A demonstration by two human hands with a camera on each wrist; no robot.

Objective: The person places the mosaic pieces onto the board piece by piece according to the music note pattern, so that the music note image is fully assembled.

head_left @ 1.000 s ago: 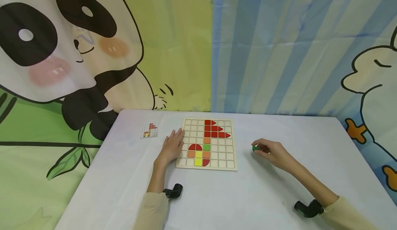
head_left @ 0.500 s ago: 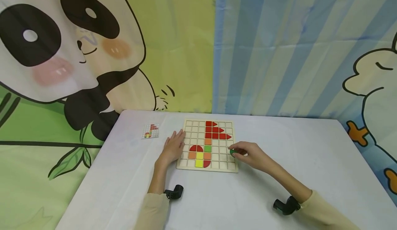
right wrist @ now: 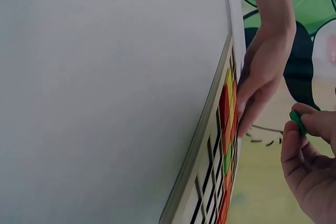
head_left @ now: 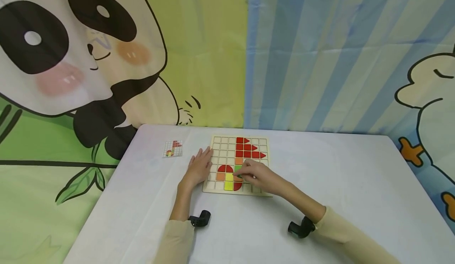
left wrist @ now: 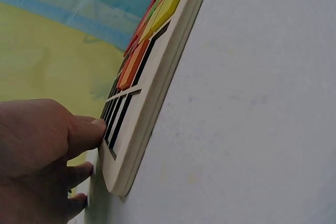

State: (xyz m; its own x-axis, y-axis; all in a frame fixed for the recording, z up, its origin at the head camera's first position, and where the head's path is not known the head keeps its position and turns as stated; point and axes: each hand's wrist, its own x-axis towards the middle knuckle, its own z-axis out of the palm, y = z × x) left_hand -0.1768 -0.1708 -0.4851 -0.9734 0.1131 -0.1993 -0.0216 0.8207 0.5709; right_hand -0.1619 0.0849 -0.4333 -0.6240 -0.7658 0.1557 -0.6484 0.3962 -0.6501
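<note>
Green piece (right wrist: pixel 297 121), small and flat, sits pinched between the thumb and fingertips of our right hand (head_left: pixel 256 174), which is held over the lower middle of the wooden grid board (head_left: pixel 264 142). In the head view the piece shows only as a green sliver at the fingertips, just beside the green tile (head_left: pixel 237 168) already set in the grid. In the right wrist view the piece is held clear above the board's surface.

Our left hand (head_left: pixel 199 167) lies flat with fingers straight, gripping nothing, its fingertips touching the board's left edge; the left wrist view shows the thumb (left wrist: pixel 86 132) pressed against the rim. Red tiles (head_left: pixel 247 148) fill part of the board's upper rows, and orange, yellow and red tiles sit lower down near the red half-round (head_left: pixel 224 168).

A small pattern card (head_left: pixel 172 148) lies on the white table (head_left: pixel 337 185), to the left of the board and well apart from both hands.
</note>
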